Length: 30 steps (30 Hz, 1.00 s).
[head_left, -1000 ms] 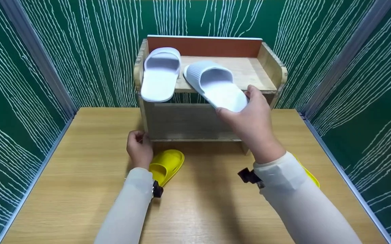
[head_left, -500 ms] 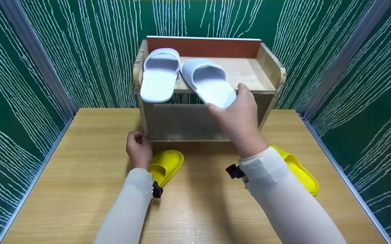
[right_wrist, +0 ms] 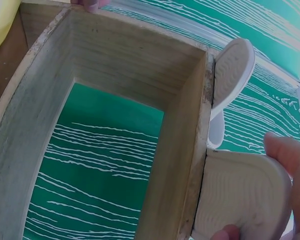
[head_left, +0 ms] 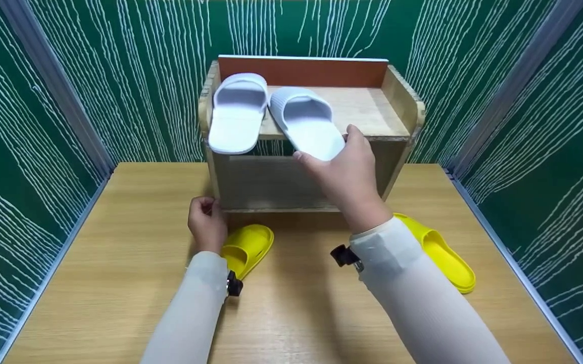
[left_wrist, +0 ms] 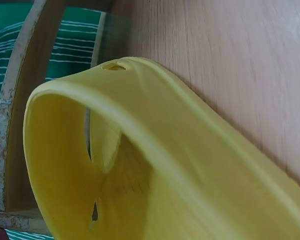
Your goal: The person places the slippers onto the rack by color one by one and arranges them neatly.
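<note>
My right hand [head_left: 349,177] pinches the heel of a white slipper [head_left: 317,136], thumb at the left edge and fingers at the right. Its toe rests on the top shelf of the wooden shoe rack [head_left: 276,182], angled up and left; the heel sticks out past the front edge. In the right wrist view, this slipper's ribbed sole [right_wrist: 240,190] lies against the shelf edge. To its left is the other white slipper [head_left: 233,131], pointing toward the back. Low at the rack's left side, my left hand [head_left: 208,225] grips the panel edge with curled fingers.
On the wooden table [head_left: 281,313] lie two yellow slippers: one [head_left: 256,240] beside my left wrist, another [head_left: 448,260] right of my right forearm. Green walls [head_left: 145,76] with white streaks enclose the back and sides. A raised brown board [head_left: 311,72] backs the top shelf.
My right hand has moved left with the white slipper, bringing its toe close beside the other white one. More of the right yellow slipper shows. My left hand has stayed in place.
</note>
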Each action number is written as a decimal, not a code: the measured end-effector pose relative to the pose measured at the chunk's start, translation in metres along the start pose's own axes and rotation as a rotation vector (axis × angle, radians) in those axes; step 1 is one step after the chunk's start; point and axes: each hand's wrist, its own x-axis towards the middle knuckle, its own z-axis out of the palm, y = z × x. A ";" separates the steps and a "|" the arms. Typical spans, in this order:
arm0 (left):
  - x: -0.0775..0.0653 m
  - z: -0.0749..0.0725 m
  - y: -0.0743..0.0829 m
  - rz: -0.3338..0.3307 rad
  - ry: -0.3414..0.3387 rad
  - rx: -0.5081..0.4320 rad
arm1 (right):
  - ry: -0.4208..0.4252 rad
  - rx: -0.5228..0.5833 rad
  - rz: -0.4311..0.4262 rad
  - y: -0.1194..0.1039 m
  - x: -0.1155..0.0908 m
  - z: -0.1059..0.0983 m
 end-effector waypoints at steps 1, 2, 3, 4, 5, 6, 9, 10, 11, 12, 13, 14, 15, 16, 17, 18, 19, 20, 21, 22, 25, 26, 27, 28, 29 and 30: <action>0.000 0.000 0.000 -0.003 -0.003 0.000 | -0.004 0.001 -0.001 0.000 0.000 0.000; 0.000 0.000 0.000 -0.008 -0.007 0.000 | -0.007 0.001 -0.004 0.000 -0.001 0.000; 0.000 0.000 -0.001 -0.013 -0.012 0.000 | -0.011 0.002 -0.007 0.000 -0.001 0.001; 0.000 0.000 -0.001 -0.018 -0.016 0.002 | -0.015 0.002 -0.010 -0.001 -0.002 0.001; 0.000 0.000 -0.001 -0.023 -0.020 0.003 | -0.018 0.001 -0.013 -0.001 -0.002 0.001; 0.001 0.000 -0.001 -0.026 -0.023 0.002 | -0.020 0.000 -0.018 -0.001 -0.003 0.001; 0.001 0.000 -0.001 -0.032 -0.024 -0.002 | -0.027 -0.003 -0.035 -0.002 -0.003 0.001; 0.001 0.000 0.000 -0.029 -0.021 -0.004 | -0.030 -0.004 -0.040 -0.002 -0.003 0.001; 0.001 0.000 0.000 -0.027 -0.017 -0.005 | -0.033 -0.004 -0.046 -0.001 -0.003 0.001; 0.001 0.000 0.000 -0.025 -0.014 -0.008 | -0.039 -0.004 -0.049 -0.001 -0.003 0.001; 0.001 0.000 0.000 -0.024 -0.012 -0.006 | -0.045 -0.003 -0.053 -0.001 -0.003 0.000; 0.000 0.000 0.000 -0.022 -0.010 -0.005 | -0.051 -0.004 -0.054 0.000 -0.003 0.000; 0.000 0.000 0.001 -0.020 -0.008 -0.001 | -0.057 -0.003 -0.056 0.001 -0.003 -0.001; 0.000 0.000 0.001 -0.017 -0.007 0.004 | -0.064 -0.002 -0.058 0.001 -0.003 -0.001; -0.001 0.000 0.001 -0.017 -0.007 0.006 | -0.070 -0.001 -0.062 0.002 -0.003 -0.001; -0.001 0.000 0.001 -0.016 -0.006 0.007 | -0.076 0.003 -0.065 0.002 -0.004 -0.002; -0.001 0.000 0.002 -0.014 -0.006 0.008 | -0.082 0.008 -0.070 0.003 -0.005 -0.003; -0.001 0.000 0.002 -0.012 -0.004 0.007 | -0.090 0.012 -0.076 0.003 -0.005 -0.003; -0.001 0.000 0.001 -0.011 -0.005 0.005 | -0.099 0.017 -0.080 0.003 -0.006 -0.004; -0.001 0.000 0.001 -0.013 -0.007 0.002 | -0.108 0.024 -0.085 0.004 -0.007 -0.004; 0.000 0.000 -0.001 -0.017 -0.015 -0.004 | -0.130 0.049 -0.099 0.004 -0.009 -0.006; 0.000 -0.001 -0.001 -0.017 -0.018 -0.007 | -0.136 0.057 -0.104 0.005 -0.010 -0.006; 0.000 -0.001 -0.002 -0.017 -0.021 -0.008 | -0.140 0.063 -0.108 0.005 -0.010 -0.006; 0.001 -0.001 -0.002 -0.017 -0.020 -0.011 | -0.144 0.069 -0.111 0.004 -0.011 -0.006; 0.001 -0.001 -0.002 -0.014 -0.018 -0.014 | -0.145 0.072 -0.112 0.004 -0.011 -0.006; 0.001 -0.001 -0.002 -0.013 -0.014 -0.016 | -0.147 0.074 -0.111 0.004 -0.011 -0.005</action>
